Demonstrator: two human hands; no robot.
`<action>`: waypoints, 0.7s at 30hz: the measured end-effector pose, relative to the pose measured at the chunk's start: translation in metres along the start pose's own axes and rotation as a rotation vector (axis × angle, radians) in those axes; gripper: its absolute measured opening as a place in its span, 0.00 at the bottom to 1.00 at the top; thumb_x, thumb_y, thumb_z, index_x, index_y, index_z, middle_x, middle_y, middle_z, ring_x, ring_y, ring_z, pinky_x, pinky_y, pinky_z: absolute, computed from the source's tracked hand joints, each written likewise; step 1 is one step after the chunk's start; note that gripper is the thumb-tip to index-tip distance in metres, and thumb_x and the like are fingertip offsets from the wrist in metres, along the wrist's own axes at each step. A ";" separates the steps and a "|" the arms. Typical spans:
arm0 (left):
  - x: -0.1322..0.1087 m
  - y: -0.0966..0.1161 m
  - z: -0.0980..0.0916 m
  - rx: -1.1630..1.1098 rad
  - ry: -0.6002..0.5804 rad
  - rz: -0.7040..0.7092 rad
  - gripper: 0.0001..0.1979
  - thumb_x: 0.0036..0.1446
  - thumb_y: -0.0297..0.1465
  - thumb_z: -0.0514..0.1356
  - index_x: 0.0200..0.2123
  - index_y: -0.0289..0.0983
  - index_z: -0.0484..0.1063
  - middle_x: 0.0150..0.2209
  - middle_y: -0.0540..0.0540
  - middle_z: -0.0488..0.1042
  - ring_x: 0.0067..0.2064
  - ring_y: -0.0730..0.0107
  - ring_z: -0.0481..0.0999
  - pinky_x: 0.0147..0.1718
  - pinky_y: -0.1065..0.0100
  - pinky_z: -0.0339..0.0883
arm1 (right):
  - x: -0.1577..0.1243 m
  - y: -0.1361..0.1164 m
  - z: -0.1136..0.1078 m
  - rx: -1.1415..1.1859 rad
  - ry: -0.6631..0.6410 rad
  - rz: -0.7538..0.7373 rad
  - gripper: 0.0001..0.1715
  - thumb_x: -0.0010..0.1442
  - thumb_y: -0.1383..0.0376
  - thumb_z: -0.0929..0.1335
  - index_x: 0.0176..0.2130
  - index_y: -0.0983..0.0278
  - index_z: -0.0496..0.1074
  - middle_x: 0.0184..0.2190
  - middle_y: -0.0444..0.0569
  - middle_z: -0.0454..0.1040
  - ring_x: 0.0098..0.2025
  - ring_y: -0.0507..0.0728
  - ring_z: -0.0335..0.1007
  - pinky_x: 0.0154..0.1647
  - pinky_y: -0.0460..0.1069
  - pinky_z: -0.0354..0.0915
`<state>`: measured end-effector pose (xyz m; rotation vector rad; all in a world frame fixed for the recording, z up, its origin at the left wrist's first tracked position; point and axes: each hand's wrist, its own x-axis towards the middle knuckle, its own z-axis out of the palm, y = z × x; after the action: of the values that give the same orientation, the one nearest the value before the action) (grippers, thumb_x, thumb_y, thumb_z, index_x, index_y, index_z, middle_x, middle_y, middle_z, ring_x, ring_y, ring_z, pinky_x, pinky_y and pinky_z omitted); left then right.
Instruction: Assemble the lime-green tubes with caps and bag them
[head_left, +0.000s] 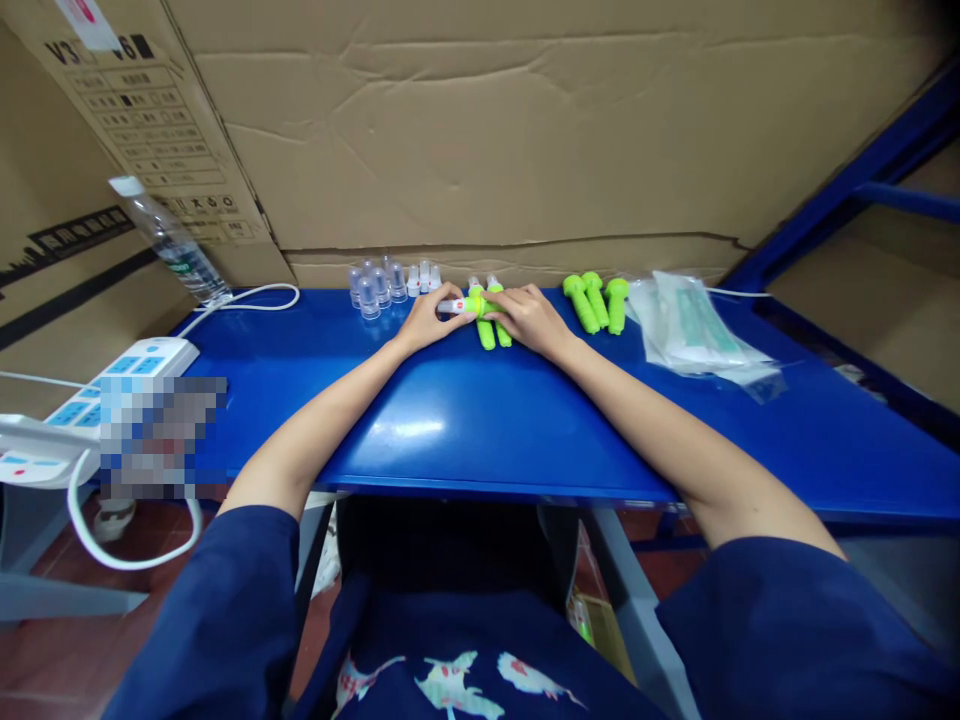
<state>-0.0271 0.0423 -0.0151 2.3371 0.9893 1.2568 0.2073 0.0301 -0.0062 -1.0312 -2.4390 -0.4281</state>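
1. The person's left hand and right hand both pinch 1 green tube over the shiny blue table.
2. 2 more green tubes are right by it.
3. Brown cardboard stands behind; a white power strip sits at the left.

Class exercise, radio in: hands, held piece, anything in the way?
Left hand, right hand: both pinching. Clear-and-green piece: held sideways. Two other green pieces close by, might crowd it.

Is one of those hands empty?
No, the left hand and the right hand both hold the same green-and-clear piece between their fingers.
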 end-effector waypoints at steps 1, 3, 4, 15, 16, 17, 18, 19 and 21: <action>0.000 0.001 -0.001 0.005 -0.007 0.007 0.19 0.56 0.40 0.69 0.48 0.36 0.75 0.45 0.44 0.81 0.43 0.64 0.80 0.45 0.66 0.72 | 0.000 0.000 0.001 -0.001 0.001 -0.005 0.24 0.72 0.61 0.60 0.61 0.68 0.70 0.53 0.64 0.77 0.53 0.66 0.74 0.51 0.57 0.61; -0.001 0.004 -0.002 0.008 -0.028 0.023 0.22 0.56 0.39 0.70 0.52 0.37 0.75 0.50 0.44 0.81 0.50 0.61 0.80 0.52 0.63 0.71 | 0.000 -0.001 0.002 0.004 0.008 -0.015 0.24 0.72 0.61 0.61 0.61 0.68 0.70 0.51 0.63 0.78 0.53 0.66 0.74 0.51 0.58 0.61; -0.001 0.005 -0.003 0.002 -0.041 0.030 0.23 0.56 0.38 0.70 0.54 0.38 0.75 0.53 0.43 0.80 0.53 0.60 0.80 0.55 0.62 0.70 | 0.001 -0.002 0.003 0.011 0.013 -0.020 0.24 0.72 0.61 0.61 0.61 0.68 0.70 0.51 0.63 0.78 0.53 0.67 0.74 0.51 0.58 0.62; 0.000 0.006 0.000 -0.012 -0.021 -0.072 0.18 0.57 0.35 0.70 0.50 0.36 0.80 0.51 0.42 0.82 0.52 0.59 0.81 0.55 0.63 0.72 | 0.005 -0.004 0.005 0.053 0.110 -0.026 0.27 0.71 0.57 0.61 0.59 0.72 0.69 0.52 0.67 0.77 0.54 0.69 0.74 0.54 0.62 0.64; 0.000 0.006 0.000 -0.014 -0.020 -0.073 0.18 0.57 0.35 0.69 0.50 0.36 0.80 0.51 0.42 0.82 0.52 0.59 0.82 0.55 0.63 0.72 | 0.005 -0.005 0.004 0.055 0.134 -0.020 0.26 0.71 0.56 0.60 0.58 0.71 0.70 0.52 0.67 0.77 0.54 0.69 0.74 0.54 0.62 0.63; 0.000 0.007 0.000 -0.016 -0.019 -0.072 0.18 0.58 0.35 0.69 0.51 0.36 0.80 0.51 0.42 0.82 0.51 0.60 0.82 0.55 0.63 0.72 | 0.006 -0.007 0.000 0.058 0.164 -0.007 0.26 0.71 0.56 0.60 0.58 0.70 0.70 0.52 0.66 0.77 0.54 0.68 0.74 0.55 0.63 0.63; 0.000 0.008 -0.001 -0.016 -0.020 -0.070 0.18 0.58 0.35 0.69 0.51 0.36 0.80 0.51 0.43 0.82 0.51 0.60 0.82 0.54 0.64 0.72 | 0.007 -0.009 -0.005 0.059 0.201 0.009 0.25 0.71 0.57 0.59 0.57 0.68 0.70 0.53 0.65 0.77 0.55 0.68 0.73 0.55 0.63 0.63; 0.000 0.008 -0.001 -0.013 -0.022 -0.069 0.18 0.58 0.35 0.69 0.51 0.36 0.80 0.51 0.43 0.82 0.51 0.60 0.82 0.54 0.64 0.72 | 0.007 -0.012 -0.013 0.059 0.246 0.030 0.25 0.72 0.57 0.58 0.57 0.67 0.70 0.53 0.64 0.76 0.56 0.68 0.72 0.56 0.63 0.62; 0.000 0.008 -0.002 -0.003 -0.025 -0.068 0.19 0.58 0.35 0.69 0.51 0.36 0.80 0.50 0.43 0.82 0.50 0.60 0.82 0.53 0.64 0.72 | 0.010 -0.016 -0.035 0.062 0.362 0.072 0.25 0.73 0.57 0.57 0.58 0.66 0.69 0.55 0.62 0.75 0.59 0.67 0.70 0.58 0.64 0.61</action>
<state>-0.0250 0.0366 -0.0097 2.2910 1.0485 1.2000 0.1993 0.0093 0.0270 -0.9217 -2.0754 -0.4676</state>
